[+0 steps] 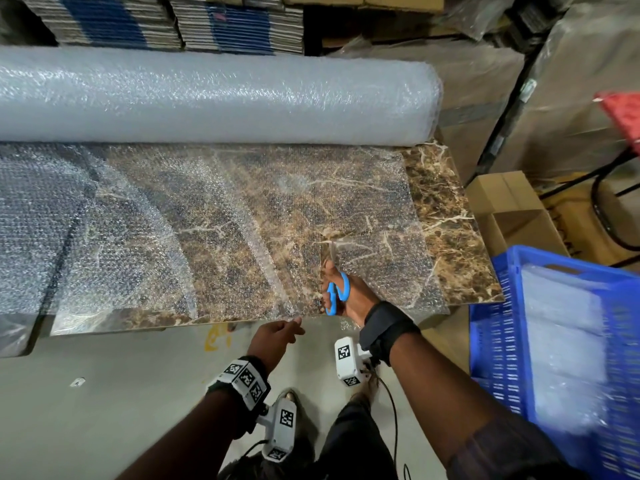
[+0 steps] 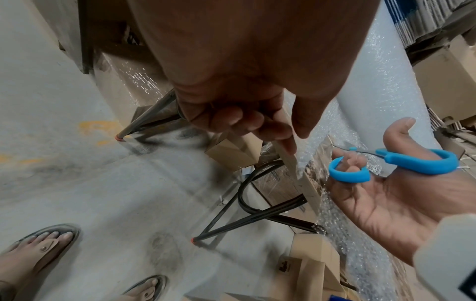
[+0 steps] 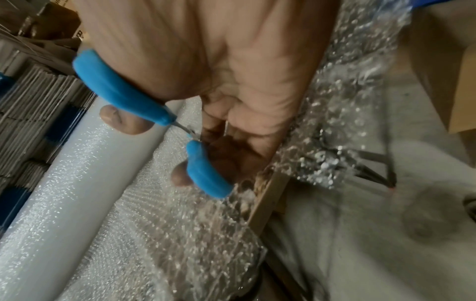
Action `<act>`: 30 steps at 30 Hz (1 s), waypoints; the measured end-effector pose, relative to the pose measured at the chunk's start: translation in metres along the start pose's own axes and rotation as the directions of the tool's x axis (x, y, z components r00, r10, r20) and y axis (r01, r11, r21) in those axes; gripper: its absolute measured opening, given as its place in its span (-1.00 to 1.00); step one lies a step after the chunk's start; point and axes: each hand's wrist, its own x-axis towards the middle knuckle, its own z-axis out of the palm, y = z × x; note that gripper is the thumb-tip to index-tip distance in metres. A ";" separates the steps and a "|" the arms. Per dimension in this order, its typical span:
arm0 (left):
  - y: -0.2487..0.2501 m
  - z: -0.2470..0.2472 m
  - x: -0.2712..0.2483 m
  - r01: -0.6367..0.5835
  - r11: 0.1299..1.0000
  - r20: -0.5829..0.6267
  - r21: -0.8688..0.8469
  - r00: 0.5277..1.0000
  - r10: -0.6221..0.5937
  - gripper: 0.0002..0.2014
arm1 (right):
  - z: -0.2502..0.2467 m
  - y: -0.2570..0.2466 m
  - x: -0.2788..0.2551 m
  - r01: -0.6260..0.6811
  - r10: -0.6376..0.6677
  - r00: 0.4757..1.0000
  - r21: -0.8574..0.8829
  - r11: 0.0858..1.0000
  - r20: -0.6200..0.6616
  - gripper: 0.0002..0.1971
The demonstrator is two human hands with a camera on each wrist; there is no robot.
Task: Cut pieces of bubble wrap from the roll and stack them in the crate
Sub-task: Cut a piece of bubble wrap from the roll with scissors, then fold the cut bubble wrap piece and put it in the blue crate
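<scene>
Your right hand (image 1: 349, 299) has its thumb and fingers threaded through the blue scissors (image 1: 337, 292), whose blades point away from you into the unrolled sheet (image 1: 242, 216) at the near edge of the marbled table (image 1: 450, 237) — a short slit already runs in from that edge. What matters is the line ahead: the roll (image 1: 214, 102) lies across the far side of the table, its long axis left to right, so your cut should run straight away from you, square to that axis, toward the roll. Your left hand (image 1: 275, 336) sits just left of the scissors at the table's lip, fingers curled as if pinching the sheet's near edge — the left wrist view suggests a pinch, though I can't tell how firm. It's the nearer hand for keeping the film taut beside the blades. The blue crate (image 1: 498, 306) stands to your right, with what looks like cut wrap already inside.
</scene>
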 end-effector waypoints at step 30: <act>0.069 -0.038 0.063 -0.094 0.938 -0.348 -0.333 0.937 -0.030 -0.92 | 0.051 -0.070 0.026 0.443 -0.246 0.892 -0.846 0.296 0.381 -0.51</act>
